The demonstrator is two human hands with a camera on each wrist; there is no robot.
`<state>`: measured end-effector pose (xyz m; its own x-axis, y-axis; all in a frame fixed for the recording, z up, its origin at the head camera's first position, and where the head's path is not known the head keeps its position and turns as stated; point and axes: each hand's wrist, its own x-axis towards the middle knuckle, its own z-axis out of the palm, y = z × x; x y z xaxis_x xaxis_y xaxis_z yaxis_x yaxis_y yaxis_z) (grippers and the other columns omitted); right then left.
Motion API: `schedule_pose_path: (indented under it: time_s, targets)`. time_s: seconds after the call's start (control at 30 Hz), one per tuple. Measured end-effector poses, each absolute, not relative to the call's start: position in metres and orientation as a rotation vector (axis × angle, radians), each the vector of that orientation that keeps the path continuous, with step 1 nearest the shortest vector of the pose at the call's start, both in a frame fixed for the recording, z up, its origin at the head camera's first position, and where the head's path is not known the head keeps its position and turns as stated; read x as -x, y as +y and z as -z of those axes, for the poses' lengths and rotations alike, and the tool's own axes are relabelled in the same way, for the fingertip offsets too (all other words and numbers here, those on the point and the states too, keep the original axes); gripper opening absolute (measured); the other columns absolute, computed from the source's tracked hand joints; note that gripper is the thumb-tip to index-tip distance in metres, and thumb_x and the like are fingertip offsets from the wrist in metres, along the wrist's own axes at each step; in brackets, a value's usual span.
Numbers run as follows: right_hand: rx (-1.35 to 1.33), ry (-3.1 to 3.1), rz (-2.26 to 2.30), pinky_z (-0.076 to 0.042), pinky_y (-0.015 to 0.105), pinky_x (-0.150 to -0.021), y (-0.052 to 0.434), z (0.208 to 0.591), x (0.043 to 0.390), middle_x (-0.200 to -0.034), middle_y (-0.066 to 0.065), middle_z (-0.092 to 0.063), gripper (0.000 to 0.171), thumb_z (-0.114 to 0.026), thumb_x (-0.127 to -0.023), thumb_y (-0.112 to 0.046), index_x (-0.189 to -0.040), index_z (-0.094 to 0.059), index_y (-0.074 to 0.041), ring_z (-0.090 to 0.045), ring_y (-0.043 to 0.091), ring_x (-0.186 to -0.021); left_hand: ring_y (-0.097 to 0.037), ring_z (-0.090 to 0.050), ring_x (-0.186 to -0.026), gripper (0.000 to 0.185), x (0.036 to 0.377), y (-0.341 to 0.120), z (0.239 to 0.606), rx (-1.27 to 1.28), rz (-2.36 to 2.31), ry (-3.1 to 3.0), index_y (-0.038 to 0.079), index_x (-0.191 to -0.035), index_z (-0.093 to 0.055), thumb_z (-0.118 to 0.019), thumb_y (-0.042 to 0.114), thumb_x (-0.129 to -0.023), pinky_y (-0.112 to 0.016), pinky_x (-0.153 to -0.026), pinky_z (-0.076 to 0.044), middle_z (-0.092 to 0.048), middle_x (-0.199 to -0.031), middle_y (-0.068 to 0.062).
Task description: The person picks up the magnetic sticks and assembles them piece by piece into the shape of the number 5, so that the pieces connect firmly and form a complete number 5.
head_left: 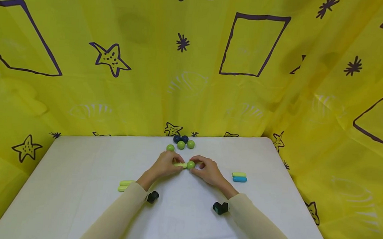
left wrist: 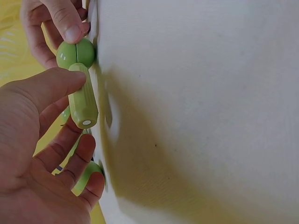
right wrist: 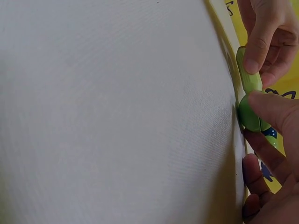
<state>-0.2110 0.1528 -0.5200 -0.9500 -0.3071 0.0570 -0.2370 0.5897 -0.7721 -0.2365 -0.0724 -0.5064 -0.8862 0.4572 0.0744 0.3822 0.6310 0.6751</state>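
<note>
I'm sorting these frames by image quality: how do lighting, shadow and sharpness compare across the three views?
Head view: even, bright light, no glare, wide-angle bending of the table edges, both hands small. Left wrist view: left hand and green rod sharp, a soft dark shadow across the cloth, the ball clear. Right wrist view: dimmer, the right hand blurred, cloth weave in focus.

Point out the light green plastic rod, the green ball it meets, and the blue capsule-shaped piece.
light green plastic rod (left wrist: pixel 82 98), left wrist view, middle of its shaft
green ball (left wrist: pixel 76 52), left wrist view, centre seam
blue capsule-shaped piece (head_left: pixel 239 179), head view, its middle
</note>
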Motion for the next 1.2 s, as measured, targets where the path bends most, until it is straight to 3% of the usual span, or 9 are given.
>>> schedule_pose_path:
  time_s: [0.33, 0.77, 1.0, 1.2]
  targets:
    - [0.486, 2.741, 1.304, -0.044, 0.034, -0.082, 0.153, 0.521, 0.213, -0.112, -0.006, -0.071, 0.033, -0.081, -0.091, -0.019, -0.122, -0.072, -0.021, -0.055, 0.016, -0.091, -0.013, -0.057, -0.08, 0.015, 0.233, -0.076, 0.503, -0.686, -1.105, 2.762, 0.01, -0.099, -0.079, -0.082, 0.014, -0.086, -0.033, -0.078, -0.048, -0.068, -0.086, 0.004]
    - [0.451, 2.743, 1.291, -0.043, 0.034, -0.079, 0.154, 0.52, 0.211, -0.108, -0.008, -0.069, 0.031, -0.081, -0.091, -0.021, -0.121, -0.072, -0.021, -0.053, 0.016, -0.088, -0.021, -0.061, -0.088, 0.026, 0.227, -0.109, 0.501, -0.618, -1.283, 2.793, 0.004, -0.111, -0.075, -0.081, 0.012, -0.087, -0.038, -0.083, -0.05, -0.072, -0.096, -0.005]
    - [0.446, 2.728, 1.301, -0.043, 0.033, -0.079, 0.155, 0.523, 0.212, -0.107, -0.01, -0.068, 0.031, -0.08, -0.091, -0.021, -0.121, -0.072, -0.023, -0.053, 0.015, -0.088, -0.023, -0.06, -0.082, 0.036, 0.227, -0.121, 0.502, -0.606, -1.313, 2.84, 0.006, -0.119, -0.072, -0.082, 0.015, -0.086, -0.037, -0.077, -0.049, -0.071, -0.094, -0.008]
    - [0.446, 2.716, 1.292, -0.043, 0.033, -0.081, 0.153, 0.522, 0.212, -0.11, -0.009, -0.069, 0.032, -0.08, -0.092, -0.021, -0.123, -0.071, -0.022, -0.053, 0.016, -0.089, -0.028, -0.06, -0.086, 0.042, 0.231, -0.125, 0.502, -0.556, -1.339, 2.862, 0.007, -0.123, -0.067, -0.083, 0.017, -0.086, -0.04, -0.079, -0.048, -0.069, -0.102, -0.014]
